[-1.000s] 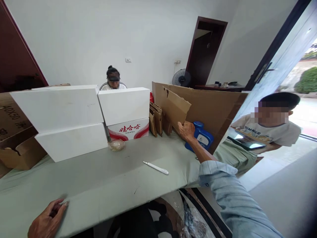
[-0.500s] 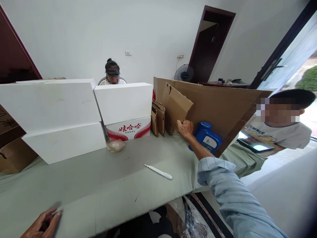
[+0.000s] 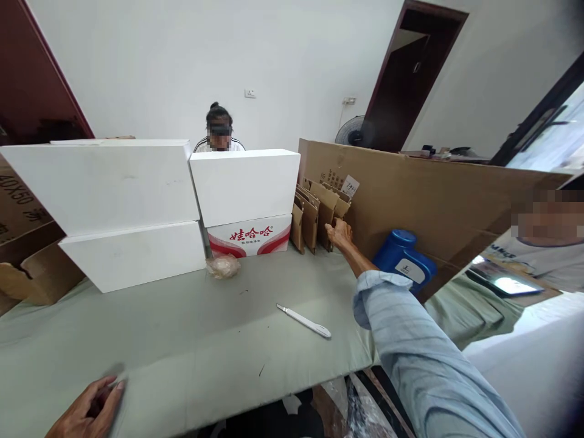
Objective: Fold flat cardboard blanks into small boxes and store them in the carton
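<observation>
My right hand reaches to the far side of the table, its fingers closed on the edge of a folded cardboard piece. That piece stands at the right end of a row of upright folded cardboard pieces. Behind them rises a large cardboard sheet. My left hand rests on the cloth at the near left, loosely curled with thumb and forefinger apart and nothing between them. A white-handled scalpel lies mid-table between my hands.
White boxes and a red-and-white carton form a wall at the back left. A crumpled clear plastic bundle sits before them. A blue jug stands right of my forearm. One person sits behind the boxes, another at far right.
The cardboard piece in my right hand has gone from leaning high to sitting lower against the row. The view has turned slightly right. My left hand stays on the cloth.
</observation>
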Available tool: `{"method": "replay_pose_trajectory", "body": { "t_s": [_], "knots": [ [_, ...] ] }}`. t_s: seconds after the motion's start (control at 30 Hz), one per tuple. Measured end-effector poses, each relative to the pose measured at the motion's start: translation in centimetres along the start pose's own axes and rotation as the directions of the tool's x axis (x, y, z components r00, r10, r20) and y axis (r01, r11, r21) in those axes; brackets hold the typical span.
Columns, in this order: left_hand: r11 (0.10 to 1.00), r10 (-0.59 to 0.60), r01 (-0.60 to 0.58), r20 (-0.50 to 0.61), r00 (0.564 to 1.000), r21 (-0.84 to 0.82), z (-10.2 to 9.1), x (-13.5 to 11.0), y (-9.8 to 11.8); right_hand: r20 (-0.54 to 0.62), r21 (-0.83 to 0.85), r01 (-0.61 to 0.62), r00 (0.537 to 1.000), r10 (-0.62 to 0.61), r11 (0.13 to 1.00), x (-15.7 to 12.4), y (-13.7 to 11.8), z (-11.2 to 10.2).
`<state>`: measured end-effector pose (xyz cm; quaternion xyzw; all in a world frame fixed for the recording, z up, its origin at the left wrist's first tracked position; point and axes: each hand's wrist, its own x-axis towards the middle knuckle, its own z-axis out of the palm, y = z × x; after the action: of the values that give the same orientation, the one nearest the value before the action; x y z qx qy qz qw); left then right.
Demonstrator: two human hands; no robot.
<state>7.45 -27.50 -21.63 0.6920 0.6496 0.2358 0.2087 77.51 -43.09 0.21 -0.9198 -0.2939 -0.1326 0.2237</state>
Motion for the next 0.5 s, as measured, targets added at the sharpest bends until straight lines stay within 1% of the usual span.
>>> {"method": "replay_pose_trajectory", "body": {
  "t_s": [0.07, 0.13, 0.17, 0.23, 0.3, 0.33, 0.37, 0.4, 0.43, 0.5],
  "knots": [
    [1.0, -0.007, 0.007, -0.004, 1.0, 0.024, -0.4, -0.4, 1.0, -0.043, 0.041, -0.007, 0.999, 0.008, 0.999, -1.2, -0.1, -0.4],
    [0.999, -0.016, 0.016, 0.0, 1.0, 0.03, -0.7, -0.7, 1.7, -0.062, 0.084, 0.049, 0.997, -0.044, 0.995, -3.6, -0.3, -0.7],
    [0.999, -0.021, 0.021, 0.005, 1.0, 0.026, -0.8, -0.8, 1.9, -0.058, 0.107, 0.094, 0.994, -0.089, 0.99, -5.4, -0.3, -0.6],
    [1.0, -0.024, 0.024, 0.017, 1.0, 0.012, -0.9, -0.9, 2.2, -0.028, 0.177, 0.231, 0.973, -0.229, 0.957, -10.1, 0.0, 0.0],
    [1.0, -0.014, 0.014, 0.007, 1.0, 0.006, -0.8, -1.0, 2.1, 0.032, 0.216, 0.324, 0.941, -0.338, 0.921, -15.7, 0.7, 1.3],
    [1.0, -0.006, 0.006, -0.002, 1.0, 0.005, -0.7, -1.0, 2.0, 0.054, 0.235, 0.373, 0.917, -0.395, 0.898, -18.5, 1.2, 2.1],
    [1.0, 0.002, -0.002, -0.009, 1.0, 0.004, -0.5, -0.9, 1.9, 0.046, 0.251, 0.459, 0.874, -0.484, 0.852, -21.1, 1.7, 3.0],
    [1.0, 0.009, -0.009, -0.013, 1.0, 0.001, -0.4, -0.9, 1.8, 0.033, 0.243, 0.514, 0.843, -0.537, 0.822, -23.3, 2.2, 3.9],
    [1.0, 0.016, -0.016, -0.014, 1.0, -0.004, -0.2, -0.8, 1.8, 0.021, 0.223, 0.537, 0.832, -0.554, 0.814, -25.0, 2.6, 4.7],
    [0.999, 0.033, -0.033, -0.024, 0.999, -0.025, 0.0, -0.7, 1.9, 0.001, 0.192, 0.555, 0.825, -0.566, 0.809, -27.0, 2.9, 6.0]
  ]
}}
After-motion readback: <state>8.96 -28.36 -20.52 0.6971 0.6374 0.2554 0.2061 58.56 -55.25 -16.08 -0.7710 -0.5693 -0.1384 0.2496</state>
